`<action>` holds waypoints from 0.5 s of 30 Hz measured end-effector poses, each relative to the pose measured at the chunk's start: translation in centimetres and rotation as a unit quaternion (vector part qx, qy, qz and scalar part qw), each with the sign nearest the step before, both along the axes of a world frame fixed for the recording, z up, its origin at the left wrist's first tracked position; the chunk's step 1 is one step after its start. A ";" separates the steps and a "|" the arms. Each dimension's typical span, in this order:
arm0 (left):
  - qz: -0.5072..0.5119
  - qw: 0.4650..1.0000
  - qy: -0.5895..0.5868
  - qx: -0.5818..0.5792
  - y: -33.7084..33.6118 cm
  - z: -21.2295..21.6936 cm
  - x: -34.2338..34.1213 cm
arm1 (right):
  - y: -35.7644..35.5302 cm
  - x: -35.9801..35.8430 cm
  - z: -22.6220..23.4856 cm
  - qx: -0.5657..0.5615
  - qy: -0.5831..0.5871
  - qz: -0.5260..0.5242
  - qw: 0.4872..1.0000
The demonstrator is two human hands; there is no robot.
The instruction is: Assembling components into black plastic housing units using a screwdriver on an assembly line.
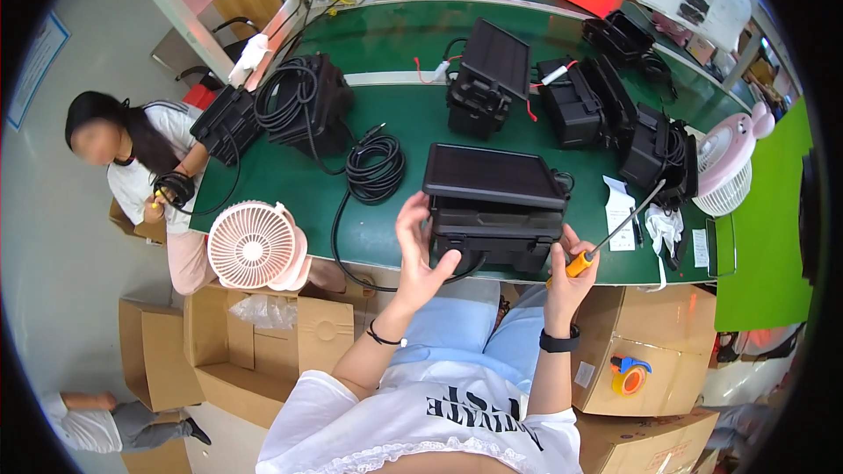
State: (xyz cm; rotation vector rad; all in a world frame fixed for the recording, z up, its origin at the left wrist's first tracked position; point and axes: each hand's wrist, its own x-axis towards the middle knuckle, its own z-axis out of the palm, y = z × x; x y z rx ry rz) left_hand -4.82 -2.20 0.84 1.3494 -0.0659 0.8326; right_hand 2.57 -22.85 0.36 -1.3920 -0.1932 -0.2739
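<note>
A black plastic case point(497, 226) with a flat dark panel point(492, 174) on its top stands at the table's front edge before me. My left hand point(420, 250) is at the case's left side, fingers and thumb spread; whether the fingertips press on it is hard to tell. In my right hand point(572, 276) is a screwdriver point(580, 264) with a yellow-orange handle, its long shaft pointing up and to the right. That hand is close against the case's front right corner. A black cable runs from below the case toward a coiled black cable point(375, 167) on the left.
More black cases point(488, 75) stand on the green table point(399, 110), several toward the right. Pink fans point(253, 246) stand at both ends. A paper slip point(619, 215) lies at right. Cardboard boxes point(650, 342) flank my legs. A co-worker point(145, 154) sits at left holding cable.
</note>
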 end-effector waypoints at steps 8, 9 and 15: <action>-0.074 0.992 0.101 -0.035 0.5 1.2 2.4 | 0.8 -1.4 2.9 -0.065 0.036 0.020 0.997; -0.059 0.993 0.103 -0.029 0.6 0.9 2.4 | 0.8 -1.3 2.7 -0.106 0.014 0.023 0.994; -0.047 0.992 0.117 -0.026 0.6 1.7 1.3 | -0.3 -1.1 5.1 -0.026 0.089 0.119 0.989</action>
